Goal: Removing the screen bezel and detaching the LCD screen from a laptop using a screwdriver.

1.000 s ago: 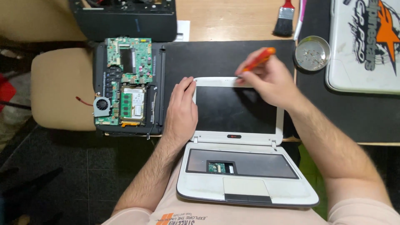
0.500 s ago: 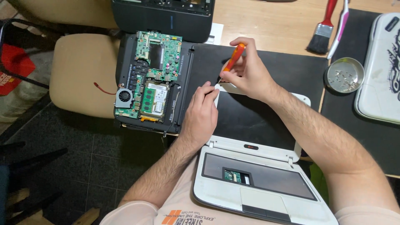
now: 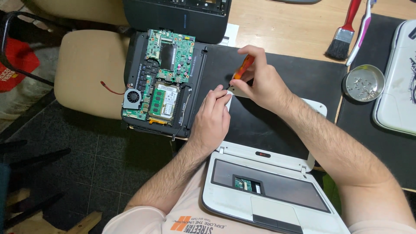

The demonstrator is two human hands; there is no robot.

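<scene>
A small white laptop (image 3: 277, 197) lies open in front of me, its keyboard removed and its dark screen lid (image 3: 260, 125) folded back flat on the black mat (image 3: 303, 82). My left hand (image 3: 212, 121) presses on the lid's upper left corner. My right hand (image 3: 260, 84) grips an orange-handled screwdriver (image 3: 242, 67), its tip down at that same white corner next to my left fingers.
An opened black laptop base with a bare green circuit board (image 3: 162, 80) and fan lies to the left, over a beige chair (image 3: 86, 73). A round metal dish of screws (image 3: 364, 82), a red-handled brush (image 3: 344, 32) and another white laptop (image 3: 398, 95) sit at right.
My view has shifted so the table appears further right and closer. Both hands stayed at the lid's upper left corner; the screwdriver has turned more upright there.
</scene>
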